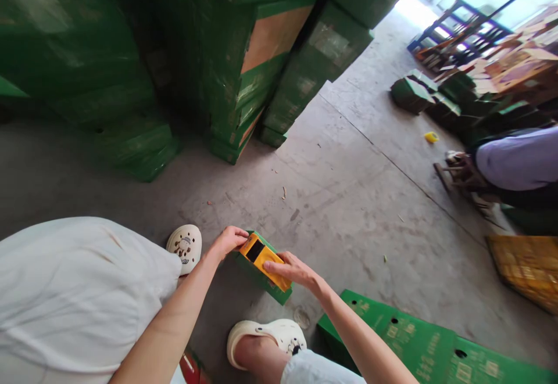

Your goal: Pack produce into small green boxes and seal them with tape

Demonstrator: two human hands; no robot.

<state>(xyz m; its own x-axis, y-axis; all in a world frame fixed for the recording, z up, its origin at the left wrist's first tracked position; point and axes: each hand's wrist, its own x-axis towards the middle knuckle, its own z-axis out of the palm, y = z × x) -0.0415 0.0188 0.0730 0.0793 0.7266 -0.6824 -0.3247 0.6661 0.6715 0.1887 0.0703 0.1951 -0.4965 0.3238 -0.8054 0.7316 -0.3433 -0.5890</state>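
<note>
A small yellow box (272, 279) with a black window or panel on its top face sits in or on a small green box (257, 277), low above or on the floor between my feet; I cannot tell which in either case. My right hand (290, 269) is closed over the right end of the yellow box, thumb across its top. At the opposite end, my left hand (229, 240) has its fingers bent around the corner of the green box. The undersides of both boxes are hidden.
Tall stacks of green cartons (222, 82) stand ahead. A long green carton (392, 332) lies at lower right, near a yellow crate (527, 262). Another person (514, 160) is at the right edge, before piled cardboard (523, 70) and a blue pallet (462, 29).
</note>
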